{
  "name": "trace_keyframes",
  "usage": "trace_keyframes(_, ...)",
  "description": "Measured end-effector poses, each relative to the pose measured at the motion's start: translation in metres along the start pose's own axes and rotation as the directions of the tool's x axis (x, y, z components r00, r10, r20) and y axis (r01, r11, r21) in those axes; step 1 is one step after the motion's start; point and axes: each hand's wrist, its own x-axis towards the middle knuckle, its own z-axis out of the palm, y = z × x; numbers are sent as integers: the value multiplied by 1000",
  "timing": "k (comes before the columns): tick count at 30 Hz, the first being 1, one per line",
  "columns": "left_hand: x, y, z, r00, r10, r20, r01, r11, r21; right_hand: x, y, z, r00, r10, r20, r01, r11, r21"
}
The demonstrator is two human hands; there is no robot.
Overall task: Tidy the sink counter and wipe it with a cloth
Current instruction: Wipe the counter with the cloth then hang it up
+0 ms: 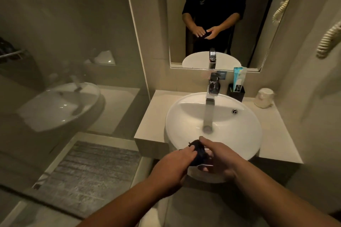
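A dark, bunched-up cloth (pixel 199 152) is held between both hands over the near rim of the round white basin (pixel 245 131). My left hand (pixel 174 167) pinches its left side. My right hand (pixel 218 156) cups it from the right and below, fingers curled around it. The beige counter (pixel 153 116) runs to either side of the basin. A black holder (pixel 238 94) with a light-blue tube (pixel 239 77) stands behind the basin on the right. An upturned white cup (pixel 264 97) sits at the counter's back right.
A chrome faucet (pixel 212 94) reaches over the basin's middle, with a drain (pixel 207 128) below it. A mirror (pixel 215 16) hangs above. A glass partition (pixel 70 61) stands to the left, a grey mat (pixel 88 175) on the floor behind it. A coiled cord (pixel 328 40) hangs at right.
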Motion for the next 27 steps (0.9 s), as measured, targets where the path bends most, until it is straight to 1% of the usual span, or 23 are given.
trace_keyframes(2,-3,7,5,996,89,-16,-87,991,104,-16,-5,-7,997,-79,-11,78,996,-42)
trace_keyframes(4,-6,12,9,987,157,-37,-153,983,102,-30,-8,-12,989,-145,-19,144,987,-73)
trace_keyframes(7,-11,20,12,973,222,-58,-221,975,20,-47,-9,-19,973,-227,-46,217,963,-162)
trace_keyframes(8,-14,22,12,968,237,-82,-240,970,-36,-51,-8,-21,966,-256,-45,242,949,-201)
trace_keyframes(9,-16,25,10,969,223,-107,-236,963,-129,-55,-7,-24,957,-286,-41,268,933,-240)
trace_keyframes(10,-17,27,7,978,171,-117,-195,951,-242,-59,-6,-26,947,-320,-31,299,913,-279)
trace_keyframes(12,-15,28,1,995,-6,-97,-38,894,-447,-65,-5,-32,927,-374,-11,347,871,-346)
trace_keyframes(13,-12,27,-2,993,-93,-68,45,856,-515,-68,-6,-35,922,-386,4,362,861,-358)
trace_keyframes(14,-7,25,-4,987,-161,-19,123,820,-558,-72,-7,-37,919,-393,27,376,854,-360)
trace_keyframes(15,-2,22,-8,979,-195,49,187,787,-588,-75,-8,-39,914,-402,52,392,845,-363)
trace_keyframes(16,4,19,-10,974,-192,121,225,760,-609,-79,-10,-40,908,-413,71,408,832,-376)
trace_keyframes(18,13,11,-12,966,-126,225,240,756,-609,-85,-13,-44,897,-432,92,429,804,-412)
trace_keyframes(20,20,6,-13,965,-68,253,207,792,-575,-89,-14,-48,892,-442,94,435,785,-441)
trace_keyframes(22,25,5,-14,973,-24,230,152,814,-560,-93,-13,-54,889,-449,95,440,776,-452)
trace_keyframes(24,28,4,-17,981,-17,194,120,839,-531,-97,-13,-61,882,-461,97,448,757,-475)
trace_keyframes(25,29,3,-19,985,-20,172,105,858,-503,-97,-12,-65,878,-470,93,445,729,-520)
trace_keyframes(27,30,3,-24,994,-14,110,60,900,-433,-96,-9,-73,875,-480,69,402,638,-657)
